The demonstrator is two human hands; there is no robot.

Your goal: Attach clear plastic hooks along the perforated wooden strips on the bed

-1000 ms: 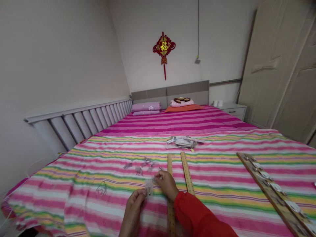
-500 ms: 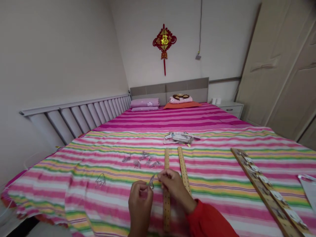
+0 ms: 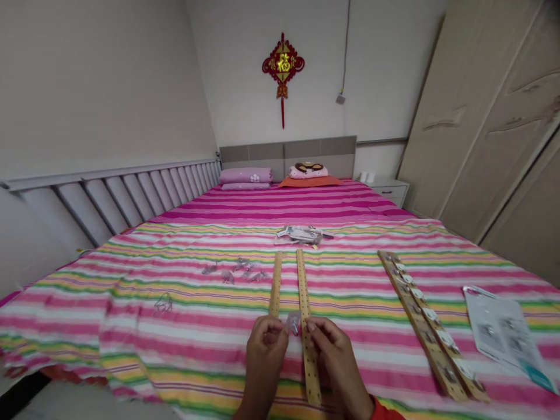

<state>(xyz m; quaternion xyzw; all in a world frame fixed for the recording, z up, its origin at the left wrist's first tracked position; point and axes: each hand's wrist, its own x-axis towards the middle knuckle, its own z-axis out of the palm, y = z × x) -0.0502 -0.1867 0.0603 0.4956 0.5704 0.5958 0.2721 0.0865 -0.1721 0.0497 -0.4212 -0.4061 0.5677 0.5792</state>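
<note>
A: Where is the small clear bag (image 3: 293, 322) at this moment, please?

B: It is between the two hands, just to the left of the right-hand perforated strip (image 3: 312, 373), above the striped cloth (image 3: 196, 356). Inside it I see a small shiny piece, but its exact form is too small to tell

A: And how do the hands stand?

B: The left hand (image 3: 266, 353) has its thumb and forefinger closed together at the left edge of the bag, and it seems to pinch this edge. The right hand (image 3: 336, 353) is half curled, with thumb and forefinger close to each other over the same strip. Whether they grip something, I cannot tell

A: How would such a bag behave in the fingers?

B: I judge it very light, soft and a little slippery, because the film looks thin and smooth. The piece inside looks like metal, so it should be stiff and may slide into a corner. I would take hold by a flat edge, away from the hard piece, with the fingertips only. The film could tear if one pulls strongly

A: Are there others like it?

B: Yes, several similar packets (image 3: 228, 277) lie farther away, to the left of the left-hand perforated strip (image 3: 276, 286)
</note>
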